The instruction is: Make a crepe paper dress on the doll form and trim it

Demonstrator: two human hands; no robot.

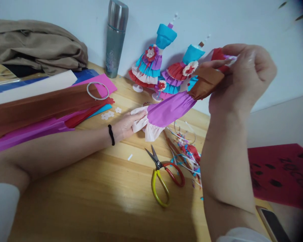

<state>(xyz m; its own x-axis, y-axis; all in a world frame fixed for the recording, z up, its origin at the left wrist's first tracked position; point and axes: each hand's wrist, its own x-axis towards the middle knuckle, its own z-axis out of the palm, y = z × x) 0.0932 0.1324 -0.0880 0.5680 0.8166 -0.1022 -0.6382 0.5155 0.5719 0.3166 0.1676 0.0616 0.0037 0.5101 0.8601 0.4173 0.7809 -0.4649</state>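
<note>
A paper doll dress (173,107) is held tilted above the table, with a brown bodice, a purple skirt and a pale ruffled hem. My left hand (127,126), wearing a black band at the wrist, grips the hem end, its fingers partly hidden behind the ruffle. At the bodice end my right hand (249,70) is closed, thumb and fingers pinched at the top. Something red (217,53) shows beside these fingertips; I cannot tell whether it is held. Scissors (158,164) with one yellow and one red handle lie partly open below the dress.
Two dressed miniature mannequins (166,35) (194,53) stand by the wall, near a metal flask (114,40). Coloured paper sheets (40,104), a ring (98,91) and paper flowers (107,115) lie left. Right are paper scraps (189,149), a red bag (277,174) and a phone (275,223).
</note>
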